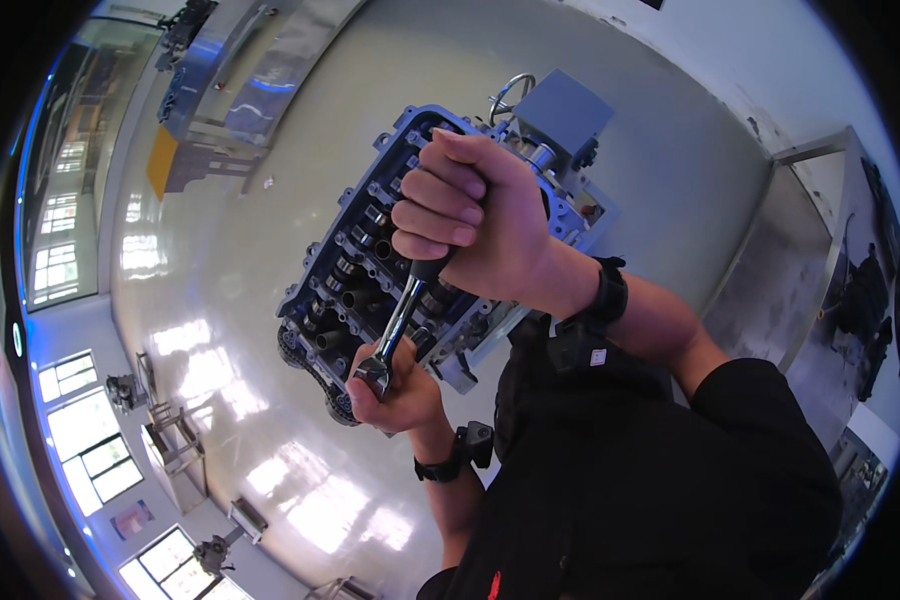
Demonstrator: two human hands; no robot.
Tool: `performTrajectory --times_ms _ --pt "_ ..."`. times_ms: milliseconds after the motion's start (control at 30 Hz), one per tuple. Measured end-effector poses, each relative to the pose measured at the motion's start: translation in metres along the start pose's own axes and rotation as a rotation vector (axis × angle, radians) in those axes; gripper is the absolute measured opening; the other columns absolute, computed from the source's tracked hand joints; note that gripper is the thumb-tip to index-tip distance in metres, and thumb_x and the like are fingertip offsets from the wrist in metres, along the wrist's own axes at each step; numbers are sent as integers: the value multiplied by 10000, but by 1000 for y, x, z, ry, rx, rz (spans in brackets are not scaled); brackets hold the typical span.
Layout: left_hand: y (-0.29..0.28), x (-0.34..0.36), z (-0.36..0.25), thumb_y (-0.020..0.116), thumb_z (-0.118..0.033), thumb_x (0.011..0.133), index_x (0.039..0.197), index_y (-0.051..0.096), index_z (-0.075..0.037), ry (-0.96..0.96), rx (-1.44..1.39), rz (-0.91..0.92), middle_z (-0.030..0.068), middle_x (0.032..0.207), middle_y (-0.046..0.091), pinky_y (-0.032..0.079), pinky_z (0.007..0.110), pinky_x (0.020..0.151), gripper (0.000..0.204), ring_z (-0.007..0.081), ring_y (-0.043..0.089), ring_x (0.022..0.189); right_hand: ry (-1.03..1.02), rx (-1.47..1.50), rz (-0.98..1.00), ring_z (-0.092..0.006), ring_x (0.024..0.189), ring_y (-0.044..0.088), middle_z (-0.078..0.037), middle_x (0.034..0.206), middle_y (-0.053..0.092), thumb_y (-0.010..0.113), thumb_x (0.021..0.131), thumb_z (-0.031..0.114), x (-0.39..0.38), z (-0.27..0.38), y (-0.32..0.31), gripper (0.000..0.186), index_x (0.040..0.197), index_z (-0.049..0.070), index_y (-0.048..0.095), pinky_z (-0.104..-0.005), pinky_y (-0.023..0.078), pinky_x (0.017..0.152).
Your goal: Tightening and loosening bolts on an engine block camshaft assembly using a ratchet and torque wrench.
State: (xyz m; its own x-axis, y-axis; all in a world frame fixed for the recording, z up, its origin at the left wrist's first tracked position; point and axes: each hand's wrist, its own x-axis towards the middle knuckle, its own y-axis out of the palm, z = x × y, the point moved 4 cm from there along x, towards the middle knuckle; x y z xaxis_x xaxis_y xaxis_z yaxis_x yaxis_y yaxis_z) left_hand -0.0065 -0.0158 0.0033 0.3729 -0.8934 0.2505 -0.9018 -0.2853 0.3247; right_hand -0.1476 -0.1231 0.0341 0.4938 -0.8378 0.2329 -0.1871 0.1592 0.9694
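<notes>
A chrome ratchet wrench (pixel 401 312) slants across the middle of the view, above an engine with its valve gear exposed. My right hand (pixel 505 225) is closed in a fist round the dark handle at its upper end. Lower down, my left hand (pixel 410 402) wraps round the ratchet head, its thumb beside the metal. Part of the head is covered by the fingers, and whether a socket is fitted to it is hidden. Beneath both hands lies the engine's cylinder head (pixel 320 268), with camshafts and round bores showing. A chain and sprockets (pixel 292 345) sit at its near-left end.
A grey box (pixel 567 112) and a handwheel (pixel 511 92) belong to the stand behind the engine. At the right is a metal-framed bench (pixel 770 270). A steel table (pixel 255 100) with a yellow end stands at the upper left. Windows line the left wall.
</notes>
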Motion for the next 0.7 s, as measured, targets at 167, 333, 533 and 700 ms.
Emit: performTrajectory --times_ms 167,333,533,700 --pt "2 5 2 347 -459 907 563 273 -135 -27 37 14 -34 473 185 160 284 470 478 99 155 434 -45 -21 -60 -107 466 352 37 503 322 375 974 259 -1 4 -1 418 571 152 348 -286 337 529" --pt "-8 10 -2 366 -418 879 479 290 -114 -23 46 -130 2 422 236 183 290 400 508 126 205 365 -144 -146 -123 -110 476 359 28 509 330 368 969 242 -17 -3 8 406 573 154 342 -288 343 539" --pt "-13 15 -1 371 -377 877 498 298 -88 21 -189 69 7 426 253 178 292 389 482 120 192 359 -304 -265 -69 -137 509 410 10 525 359 375 948 226 -56 -12 15 383 573 151 343 -315 373 581" --pt "-12 17 0 366 -409 894 508 293 -87 21 -165 94 0 433 242 173 285 404 508 119 191 372 -302 -319 -4 -142 502 415 11 511 357 384 934 232 -56 -12 12 372 574 148 343 -323 391 602"
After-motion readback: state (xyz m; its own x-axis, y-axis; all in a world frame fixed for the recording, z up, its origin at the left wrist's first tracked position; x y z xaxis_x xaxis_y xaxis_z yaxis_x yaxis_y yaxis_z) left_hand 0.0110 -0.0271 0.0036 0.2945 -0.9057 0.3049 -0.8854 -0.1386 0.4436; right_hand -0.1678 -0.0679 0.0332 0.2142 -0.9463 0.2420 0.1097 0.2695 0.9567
